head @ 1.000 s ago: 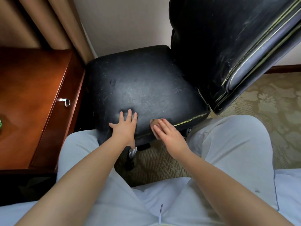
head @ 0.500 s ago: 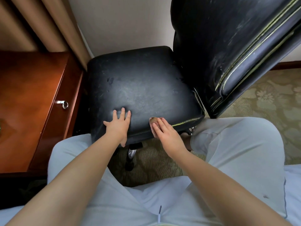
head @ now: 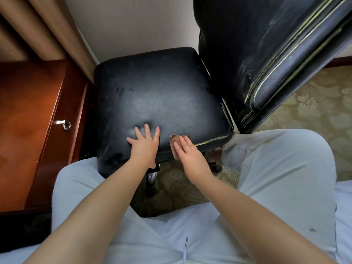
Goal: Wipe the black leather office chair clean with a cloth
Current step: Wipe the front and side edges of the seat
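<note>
Since the frame half a second ago, both hands are sitting slightly further up onto the front of the seat, and my view is tipping so the padded seat fills more of the middle. I am seeing the left hand [head: 144, 147] lying flat with fingers straight and spread, pressing a dent into the worn black leather office chair seat [head: 162, 100] and holding nothing. Just beside it, to its right, the right hand [head: 188, 155] is pressing straight fingers onto a small crumpled pinkish-tan cloth [head: 174, 139] at the seat's front edge; the cloth is peeking out past the fingertips. Beyond the right hand, the tall black leather backrest [head: 266, 54] is rising. Well to the left of the left hand, a reddish polished wooden desk [head: 28, 115] is standing.
</note>
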A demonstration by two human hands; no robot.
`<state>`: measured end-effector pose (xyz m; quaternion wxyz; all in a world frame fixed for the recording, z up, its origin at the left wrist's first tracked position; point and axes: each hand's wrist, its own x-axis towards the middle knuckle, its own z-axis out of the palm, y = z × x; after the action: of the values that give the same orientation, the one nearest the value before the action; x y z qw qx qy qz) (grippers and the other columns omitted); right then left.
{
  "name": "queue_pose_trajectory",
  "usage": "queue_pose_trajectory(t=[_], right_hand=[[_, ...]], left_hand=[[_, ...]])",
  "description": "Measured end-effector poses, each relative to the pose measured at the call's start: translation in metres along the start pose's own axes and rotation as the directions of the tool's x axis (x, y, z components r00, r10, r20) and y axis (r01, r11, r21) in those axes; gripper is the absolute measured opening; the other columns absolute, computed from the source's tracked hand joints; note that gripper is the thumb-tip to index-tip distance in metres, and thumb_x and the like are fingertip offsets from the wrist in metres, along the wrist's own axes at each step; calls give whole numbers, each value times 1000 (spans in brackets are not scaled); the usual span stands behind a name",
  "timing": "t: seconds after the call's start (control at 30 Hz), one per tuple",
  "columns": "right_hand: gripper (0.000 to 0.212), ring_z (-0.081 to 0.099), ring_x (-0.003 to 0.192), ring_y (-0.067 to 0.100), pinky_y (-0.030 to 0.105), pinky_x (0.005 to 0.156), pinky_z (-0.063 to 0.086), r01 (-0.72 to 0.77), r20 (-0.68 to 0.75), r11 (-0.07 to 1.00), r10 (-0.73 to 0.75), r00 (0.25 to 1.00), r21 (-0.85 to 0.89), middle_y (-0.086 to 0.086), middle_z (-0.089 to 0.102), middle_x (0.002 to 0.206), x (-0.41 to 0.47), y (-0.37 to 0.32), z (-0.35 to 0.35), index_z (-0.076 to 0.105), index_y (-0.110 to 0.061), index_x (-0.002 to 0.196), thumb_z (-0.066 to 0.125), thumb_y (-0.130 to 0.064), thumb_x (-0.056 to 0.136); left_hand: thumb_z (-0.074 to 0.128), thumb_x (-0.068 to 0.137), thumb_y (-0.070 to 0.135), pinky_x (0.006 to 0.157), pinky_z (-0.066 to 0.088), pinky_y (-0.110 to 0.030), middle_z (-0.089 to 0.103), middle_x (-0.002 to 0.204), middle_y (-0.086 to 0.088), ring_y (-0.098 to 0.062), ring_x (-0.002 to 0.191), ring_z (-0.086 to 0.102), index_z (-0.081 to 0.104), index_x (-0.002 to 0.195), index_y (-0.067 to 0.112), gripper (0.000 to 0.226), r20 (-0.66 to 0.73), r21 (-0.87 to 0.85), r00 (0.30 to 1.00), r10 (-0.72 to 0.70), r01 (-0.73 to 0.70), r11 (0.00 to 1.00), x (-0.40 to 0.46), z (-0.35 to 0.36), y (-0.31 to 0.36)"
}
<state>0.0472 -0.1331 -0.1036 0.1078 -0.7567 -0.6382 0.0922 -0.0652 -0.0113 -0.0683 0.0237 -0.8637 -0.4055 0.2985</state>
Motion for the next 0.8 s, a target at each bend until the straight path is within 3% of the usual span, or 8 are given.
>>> queue_pose_trajectory(t=[0.17,0.23,0.3,0.37,0.5,0.6,0.67,0.8], right_hand=[[76,56,118,37,44,88,51,63,-24,996,-65,998,-70,22,57,127,-5,6,1,61,2,121,83,9,49],[76,51,123,37,46,92,49,-20,-82,997,14,997,-75,22,53,133,-12,18,-3,57,1,126,81,10,55],[72,28,139,35,46,109,36,-148,-82,987,143,986,-57,21,29,150,-15,23,-9,33,-1,143,63,10,78],[69,4,146,31,40,116,17,-150,-13,982,150,989,-114,17,5,157,-12,20,-9,10,-4,150,46,5,92],[75,43,130,36,44,99,45,4,10,997,-3,1000,-79,23,44,140,-1,-9,2,48,3,133,77,5,64],[78,54,121,35,44,89,50,19,-5,998,-20,1000,-67,22,55,130,-3,-2,2,57,3,124,83,6,51],[81,46,128,34,41,97,45,-34,-72,998,30,997,-55,20,47,139,-9,10,-3,49,0,133,78,10,58],[70,7,145,33,41,115,21,-159,-71,987,157,985,-34,18,7,156,-9,16,-2,12,-2,149,46,10,89]], left_hand=[[81,67,49,104,34,-60,-11,155,-28,-55,139,8,-25,148,27,135,11,40,999,35,-35,999,1,-6,-1],[81,67,49,103,36,-58,-9,155,-29,-56,138,10,-24,148,26,135,17,57,999,40,-41,998,1,-9,0],[81,68,50,104,36,-58,-8,155,-30,-57,137,11,-24,148,25,135,25,63,999,46,-48,997,1,-12,1],[81,68,50,104,35,-58,-8,155,-31,-57,137,11,-24,148,25,134,31,56,998,47,-49,997,1,-12,1],[81,68,50,104,36,-58,-8,155,-30,-57,138,11,-23,149,27,134,19,41,999,44,-44,998,1,-10,2],[80,69,50,104,36,-56,-9,155,-28,-55,139,10,-21,150,29,131,24,21,998,59,-59,998,0,-13,-1],[79,70,50,103,36,-56,-9,156,-28,-55,139,10,-21,150,30,129,23,10,997,77,-77,997,0,-14,-3],[77,72,52,102,38,-56,-6,156,-29,-55,138,13,-20,150,29,126,-1,24,997,71,-71,997,0,-14,2]])
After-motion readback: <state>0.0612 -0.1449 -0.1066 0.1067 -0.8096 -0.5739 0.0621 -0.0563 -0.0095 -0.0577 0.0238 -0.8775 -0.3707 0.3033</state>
